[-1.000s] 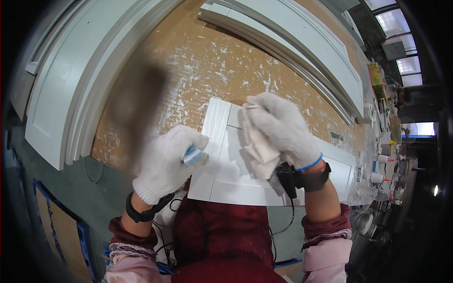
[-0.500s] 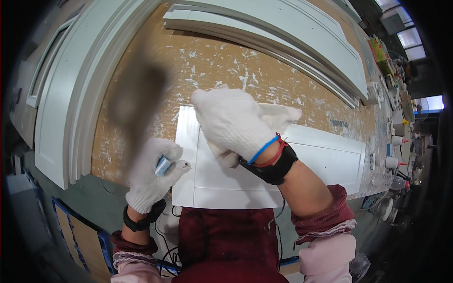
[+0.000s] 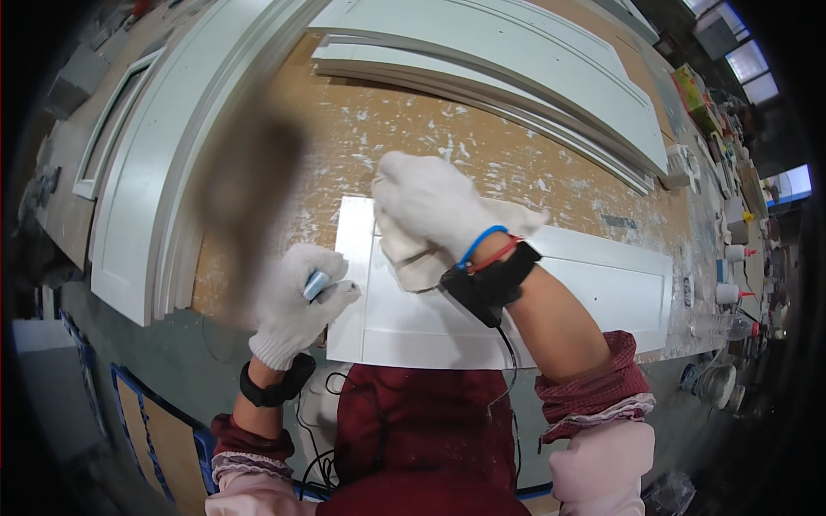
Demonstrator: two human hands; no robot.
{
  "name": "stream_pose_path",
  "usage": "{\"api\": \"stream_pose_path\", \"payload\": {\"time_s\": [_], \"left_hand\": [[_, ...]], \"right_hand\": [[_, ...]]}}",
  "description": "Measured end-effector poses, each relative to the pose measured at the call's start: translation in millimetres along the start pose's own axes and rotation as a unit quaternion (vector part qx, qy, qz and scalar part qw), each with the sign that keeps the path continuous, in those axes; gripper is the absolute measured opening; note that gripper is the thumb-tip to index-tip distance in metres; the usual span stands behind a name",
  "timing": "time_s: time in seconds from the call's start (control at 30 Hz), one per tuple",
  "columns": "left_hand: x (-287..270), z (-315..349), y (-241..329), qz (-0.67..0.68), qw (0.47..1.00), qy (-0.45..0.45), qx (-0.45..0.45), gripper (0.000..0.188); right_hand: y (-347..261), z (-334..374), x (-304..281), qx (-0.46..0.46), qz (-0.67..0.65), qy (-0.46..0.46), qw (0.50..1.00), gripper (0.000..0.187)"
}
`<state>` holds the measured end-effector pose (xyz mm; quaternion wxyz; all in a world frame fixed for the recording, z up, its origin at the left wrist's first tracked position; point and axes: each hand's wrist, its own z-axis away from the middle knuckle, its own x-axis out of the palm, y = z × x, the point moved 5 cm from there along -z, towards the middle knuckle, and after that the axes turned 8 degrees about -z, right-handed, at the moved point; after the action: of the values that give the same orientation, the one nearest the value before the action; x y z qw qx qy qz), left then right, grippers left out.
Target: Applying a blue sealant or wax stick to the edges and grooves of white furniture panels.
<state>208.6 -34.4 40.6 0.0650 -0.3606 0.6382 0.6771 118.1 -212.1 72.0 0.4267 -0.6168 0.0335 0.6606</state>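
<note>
A white panelled cabinet door (image 3: 568, 279) lies flat at the near edge of the table. Over its left part, my right hand (image 3: 430, 199), in a white knit glove, is closed on an off-white cloth (image 3: 413, 265); the fingertips are hidden under the hand. The cloth spreads out to both sides and rests on the door. My left hand (image 3: 297, 301), gloved alike, is at the door's left end. Its fingers are curled around a small pale-blue object (image 3: 317, 284), only partly visible, whose kind I cannot make out.
The brown tabletop (image 3: 370, 129) is spotted with white paint. Stacked white panels (image 3: 516, 64) lie at the far side, and more white panels (image 3: 146, 224) stand at the left. Bottles with red tips (image 3: 730, 294) line the right side. A dark blur hides part of the left.
My right hand has shifted a little on the door, and more of the cloth shows below it. My left hand still grips the pale-blue object. The whole view has shifted slightly.
</note>
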Motion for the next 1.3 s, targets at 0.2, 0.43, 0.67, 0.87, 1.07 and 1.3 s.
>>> {"api": "stream_pose_path", "payload": {"time_s": [0.2, 0.43, 0.67, 0.87, 1.07, 1.3], "left_hand": [[0, -2, 5, -0.086, 0.992, 0.028, 0.087, 0.031], [-2, 1, 19, -0.12, 0.991, 0.036, 0.052, 0.032], [4, 6, 33, -0.2, 0.976, 0.078, 0.047, 0.04], [11, 4, 40, -0.228, 0.968, 0.084, 0.06, 0.042], [19, -1, 47, -0.22, 0.957, 0.1, 0.162, 0.037], [-34, -9, -26, -0.267, 0.958, 0.101, 0.018, 0.039]], "right_hand": [[-10, 1, 5, 0.045, 0.079, -0.019, 0.996, 0.027], [38, 18, -27, 0.09, -0.152, 0.065, 0.982, 0.034], [67, 60, -57, 0.109, -0.178, 0.117, 0.971, 0.038], [89, 93, -75, 0.133, -0.196, 0.161, 0.958, 0.036], [111, 167, -75, 0.076, -0.309, 0.225, 0.921, 0.03], [99, 274, -30, 0.098, -0.243, 0.122, 0.957, 0.028]]}}
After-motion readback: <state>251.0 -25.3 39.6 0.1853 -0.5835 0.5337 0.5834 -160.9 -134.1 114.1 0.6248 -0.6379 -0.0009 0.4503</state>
